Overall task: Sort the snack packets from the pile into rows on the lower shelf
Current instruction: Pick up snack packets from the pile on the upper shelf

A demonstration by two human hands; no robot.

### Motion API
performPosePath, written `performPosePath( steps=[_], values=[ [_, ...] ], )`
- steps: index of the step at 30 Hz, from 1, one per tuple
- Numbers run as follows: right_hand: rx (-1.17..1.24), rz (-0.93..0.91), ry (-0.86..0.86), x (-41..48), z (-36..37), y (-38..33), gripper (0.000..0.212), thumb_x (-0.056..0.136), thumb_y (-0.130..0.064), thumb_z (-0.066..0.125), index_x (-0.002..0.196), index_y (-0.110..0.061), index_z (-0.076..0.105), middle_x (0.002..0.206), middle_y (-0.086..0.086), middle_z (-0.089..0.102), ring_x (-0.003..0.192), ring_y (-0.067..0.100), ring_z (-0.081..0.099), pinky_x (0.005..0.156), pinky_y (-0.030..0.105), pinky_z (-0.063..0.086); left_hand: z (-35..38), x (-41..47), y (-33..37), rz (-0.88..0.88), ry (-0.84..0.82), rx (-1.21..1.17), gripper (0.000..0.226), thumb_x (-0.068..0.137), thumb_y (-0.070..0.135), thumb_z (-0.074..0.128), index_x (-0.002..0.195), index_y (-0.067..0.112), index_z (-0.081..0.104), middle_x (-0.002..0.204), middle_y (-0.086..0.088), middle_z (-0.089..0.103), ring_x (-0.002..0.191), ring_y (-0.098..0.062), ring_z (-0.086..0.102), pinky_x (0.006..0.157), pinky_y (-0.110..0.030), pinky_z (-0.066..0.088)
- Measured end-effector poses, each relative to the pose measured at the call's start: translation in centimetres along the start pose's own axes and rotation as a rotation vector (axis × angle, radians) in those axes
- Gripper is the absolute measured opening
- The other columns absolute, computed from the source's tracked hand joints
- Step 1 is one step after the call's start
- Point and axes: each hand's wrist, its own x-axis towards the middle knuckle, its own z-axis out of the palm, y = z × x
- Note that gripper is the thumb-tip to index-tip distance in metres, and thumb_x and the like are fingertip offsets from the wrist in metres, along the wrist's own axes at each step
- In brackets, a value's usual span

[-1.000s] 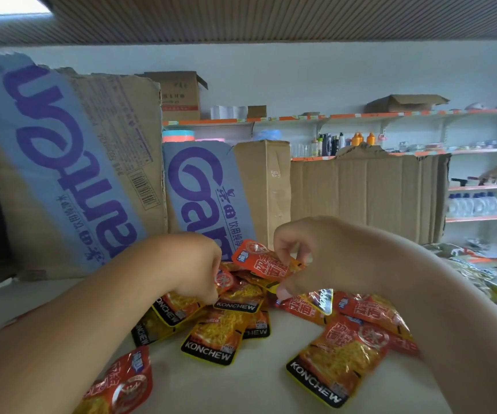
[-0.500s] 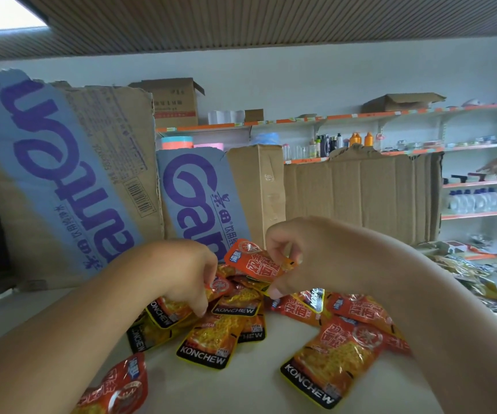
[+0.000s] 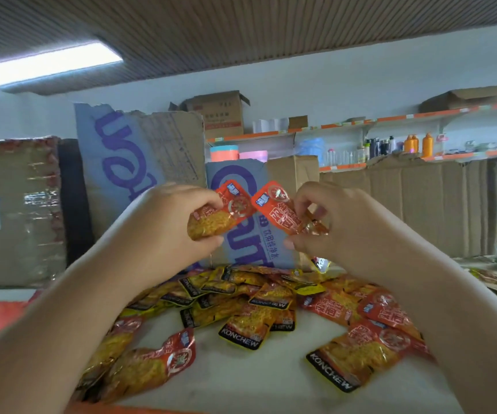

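Both hands are raised above the pile, each with fingers and thumb curled round one packet: the left hand point(image 3: 163, 231) pinches an orange-and-yellow foil snack packet point(image 3: 220, 215) by its lower end, and the right hand point(image 3: 339, 225) pinches a second orange foil snack packet point(image 3: 283, 212). The two packets nearly touch at their upper corners. Behind them, large brown cardboard sheets with purple lettering point(image 3: 140, 162) stand upright along the back of the pale tabletop point(image 3: 256, 380). On that tabletop, below the hands, lies the pile of orange and yellow snack packets point(image 3: 241, 303) with black "KONCHEW" bands, overlapping at all angles. Several stray packets point(image 3: 357, 358) lie apart from it toward the near edge. No ordered row of packets is visible anywhere in view, and the lower shelf cannot be identified with certainty. Assessment: the task is at an early stage. Two packets are in hand, none is seen placed, and the bulk of the pile is left to sort.
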Motion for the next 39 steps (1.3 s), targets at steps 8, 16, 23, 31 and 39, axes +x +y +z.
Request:
performPosePath(
  steps=[8, 16, 23, 31, 39],
  values=[
    [-0.11, -0.149, 0.095, 0.5, -1.1, -4.5, 0.035, 0.071, -0.057, 0.074, 0.088, -0.037, 0.05, 0.09, -0.022, 0.057, 0.087, -0.009, 0.051, 0.061, 0.013, 0.034, -4.2, -5.5, -1.0, -0.011, 0.246, -0.03, 0.053, 0.08, 0.05, 0.074, 0.13, 0.032, 0.068, 0.128, 0.015, 0.067, 0.116, 0.006, 0.047, 0.098, -0.022, 0.039],
    [0.003, -0.22, 0.079, 0.9, 4.6, -13.0, 0.038, 0.069, -0.062, 0.073, 0.09, -0.038, 0.053, 0.096, -0.025, 0.056, 0.089, -0.006, 0.053, 0.066, 0.021, 0.041, -9.1, -11.9, -5.8, -0.084, 0.317, -0.009, 0.046, 0.079, 0.035, 0.086, 0.122, 0.026, 0.073, 0.125, 0.01, 0.07, 0.117, -0.009, 0.061, 0.101, -0.021, 0.043],
    [0.15, -0.26, 0.029, 1.8, 14.0, -23.4, 0.039, 0.069, -0.058, 0.074, 0.093, -0.037, 0.051, 0.098, -0.027, 0.056, 0.093, -0.008, 0.054, 0.066, 0.017, 0.038, -14.2, -21.4, -14.0, -0.242, 0.321, -0.013, 0.043, 0.079, 0.035, 0.084, 0.12, 0.023, 0.075, 0.123, 0.009, 0.071, 0.115, -0.008, 0.063, 0.102, -0.018, 0.046],
    [0.366, -0.289, -0.035, 2.6, 27.0, -38.1, 0.038, 0.07, -0.048, 0.078, 0.091, -0.034, 0.05, 0.095, -0.018, 0.058, 0.085, 0.001, 0.056, 0.067, 0.02, 0.043, -20.7, -35.0, -24.4, -0.455, 0.301, -0.008, 0.046, 0.077, 0.034, 0.086, 0.121, 0.029, 0.072, 0.123, 0.013, 0.068, 0.112, -0.003, 0.063, 0.095, -0.011, 0.046],
    [0.53, -0.208, -0.104, 1.5, 37.5, -47.0, 0.041, 0.068, -0.052, 0.08, 0.087, -0.034, 0.048, 0.096, -0.014, 0.059, 0.081, 0.004, 0.055, 0.065, 0.029, 0.046, -24.4, -44.1, -31.2, -0.628, 0.257, 0.035, 0.05, 0.079, 0.035, 0.086, 0.126, 0.037, 0.067, 0.12, 0.022, 0.062, 0.104, 0.024, 0.05, 0.084, 0.006, 0.033]
  ],
)
